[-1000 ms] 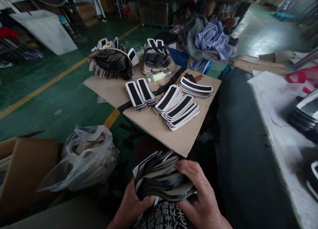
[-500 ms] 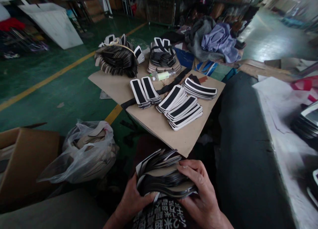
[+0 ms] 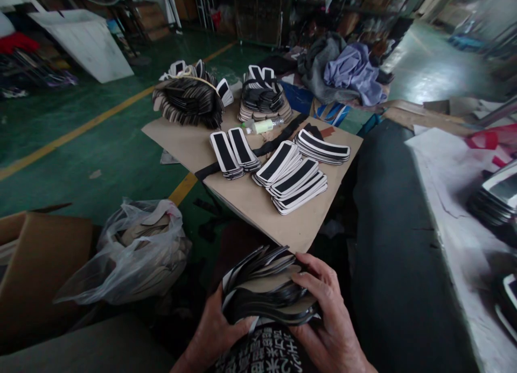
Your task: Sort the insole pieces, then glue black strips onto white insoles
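Head view, the bundle in the lap. Both hands were closed on a thick stack of flat black-and-white pieces [image 3: 269, 287] held low over the person's lap: the left hand [image 3: 216, 330] cupped the stack's near left corner from below, and the right hand [image 3: 329, 313] lay over its right end, fingers [image 3: 313, 278] curled across the top sheets. Compared with the views half a second and a second earlier, the upper leaves of the stack had fanned a little further and the right fingers had slid slightly inward over them; the stack itself had stayed in the lap, just in front of the cardboard sheet [image 3: 242, 198]. That small shift reads, as a judgement, as squaring or counting the bundle rather than setting it down. On the cardboard lay sorted piles of black-centred strips [image 3: 297, 181], two bound bundles [image 3: 189, 98] at the far edge and a small bottle [image 3: 262, 126]. A plastic bag of offcuts [image 3: 133, 254] stood to the left
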### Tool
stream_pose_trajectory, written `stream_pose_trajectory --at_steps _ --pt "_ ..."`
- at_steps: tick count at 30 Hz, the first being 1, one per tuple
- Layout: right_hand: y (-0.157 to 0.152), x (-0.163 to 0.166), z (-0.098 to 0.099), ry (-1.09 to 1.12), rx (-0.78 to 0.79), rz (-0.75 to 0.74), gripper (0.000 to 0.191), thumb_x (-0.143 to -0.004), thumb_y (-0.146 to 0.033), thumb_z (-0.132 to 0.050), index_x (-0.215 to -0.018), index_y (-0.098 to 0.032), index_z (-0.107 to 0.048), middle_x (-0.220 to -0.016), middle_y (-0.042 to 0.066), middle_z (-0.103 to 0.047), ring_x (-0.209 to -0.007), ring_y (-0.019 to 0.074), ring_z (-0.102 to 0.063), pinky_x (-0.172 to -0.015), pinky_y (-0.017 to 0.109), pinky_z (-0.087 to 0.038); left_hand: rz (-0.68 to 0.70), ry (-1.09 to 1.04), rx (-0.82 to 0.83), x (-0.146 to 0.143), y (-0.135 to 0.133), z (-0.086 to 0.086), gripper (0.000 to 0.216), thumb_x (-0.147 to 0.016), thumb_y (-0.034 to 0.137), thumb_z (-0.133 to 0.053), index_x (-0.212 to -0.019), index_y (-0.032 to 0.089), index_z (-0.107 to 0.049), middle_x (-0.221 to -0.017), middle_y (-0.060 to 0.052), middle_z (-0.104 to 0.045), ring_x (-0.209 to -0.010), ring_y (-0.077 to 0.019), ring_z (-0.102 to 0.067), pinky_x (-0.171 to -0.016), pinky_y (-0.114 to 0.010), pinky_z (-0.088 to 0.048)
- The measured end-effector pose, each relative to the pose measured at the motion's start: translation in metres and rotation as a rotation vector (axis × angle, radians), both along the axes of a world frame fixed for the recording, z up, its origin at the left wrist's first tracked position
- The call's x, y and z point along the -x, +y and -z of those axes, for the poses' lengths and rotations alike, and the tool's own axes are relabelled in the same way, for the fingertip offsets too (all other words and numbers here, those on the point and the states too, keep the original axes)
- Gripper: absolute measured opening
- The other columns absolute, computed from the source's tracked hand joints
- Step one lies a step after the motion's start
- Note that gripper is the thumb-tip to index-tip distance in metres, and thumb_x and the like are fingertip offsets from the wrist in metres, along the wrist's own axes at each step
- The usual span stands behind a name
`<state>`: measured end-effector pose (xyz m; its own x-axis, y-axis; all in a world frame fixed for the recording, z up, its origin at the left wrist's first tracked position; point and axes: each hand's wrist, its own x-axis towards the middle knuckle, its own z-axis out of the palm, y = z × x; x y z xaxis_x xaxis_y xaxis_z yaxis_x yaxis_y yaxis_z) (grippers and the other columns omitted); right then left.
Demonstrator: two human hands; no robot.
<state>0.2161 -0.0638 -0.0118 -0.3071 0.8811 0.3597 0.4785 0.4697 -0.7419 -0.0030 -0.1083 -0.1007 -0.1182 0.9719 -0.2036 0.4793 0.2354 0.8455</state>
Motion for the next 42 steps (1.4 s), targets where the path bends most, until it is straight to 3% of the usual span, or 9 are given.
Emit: stream_pose_trajectory --at_steps 4,21,29,34,42 --pt "-0.001 -0.003 0.003 0.046 -0.010 -0.028 0.049 -0.081 -0.010 -0.057 -0.127 -0.023 -0.043 -0.134 0.012 -0.039 -0.124 0.0265 -0.043 -0.095 0.040 -0.046 -0.034 0.038 0.022 -0.002 0.000 -0.001 0.067 -0.054 0.035 -0.070 -0.115 0.010 -0.055 -0.103 -0.014 -0.069 -0.097 -0.0312 -0.065 -0.089 -0.045 -0.053" --pt "0.003 -0.008 -0.004 0.029 -0.012 -0.047 0.051 -0.078 -0.009 -0.058 -0.125 -0.020 -0.043 -0.124 0.011 -0.041 -0.115 0.0219 -0.046 -0.091 0.032 -0.048 0.057 -0.060 -0.035 -0.003 0.001 -0.007 0.069 -0.059 0.022 -0.068 -0.125 0.017 -0.049 -0.115 -0.008 -0.066 -0.108 -0.0257 -0.061 -0.096 -0.038 -0.050" --pt "0.011 -0.018 -0.010 -0.095 0.156 -0.078 0.078 -0.076 -0.022 -0.068 -0.143 -0.023 -0.029 -0.115 0.010 -0.045 -0.102 0.0218 -0.052 -0.083 0.031 -0.052 0.074 -0.073 -0.061 -0.004 -0.002 -0.005 0.069 -0.057 0.017 -0.066 -0.125 0.017 -0.051 -0.119 -0.009 -0.064 -0.111 -0.0279 -0.060 -0.098 -0.041 -0.048" --pt "0.011 -0.024 -0.012 -0.105 0.131 -0.108 0.069 -0.078 -0.024 -0.066 -0.140 -0.027 -0.037 -0.111 0.009 -0.046 -0.097 0.0216 -0.054 -0.078 0.030 -0.053 0.094 -0.078 -0.061 -0.006 -0.001 -0.005 0.069 -0.056 0.015 -0.065 -0.123 0.018 -0.053 -0.119 -0.009 -0.064 -0.112 -0.0282 -0.059 -0.100 -0.041 -0.047" --pt "0.010 -0.020 -0.012 -0.109 0.065 -0.091 0.057 -0.076 -0.019 -0.066 -0.128 -0.024 -0.043 -0.109 0.008 -0.043 -0.095 0.0195 -0.052 -0.075 0.027 -0.050 0.042 -0.036 -0.005 -0.004 -0.005 -0.004 0.071 -0.052 0.017 -0.070 -0.122 0.019 -0.056 -0.112 -0.009 -0.067 -0.108 -0.0308 -0.061 -0.096 -0.043 -0.049"
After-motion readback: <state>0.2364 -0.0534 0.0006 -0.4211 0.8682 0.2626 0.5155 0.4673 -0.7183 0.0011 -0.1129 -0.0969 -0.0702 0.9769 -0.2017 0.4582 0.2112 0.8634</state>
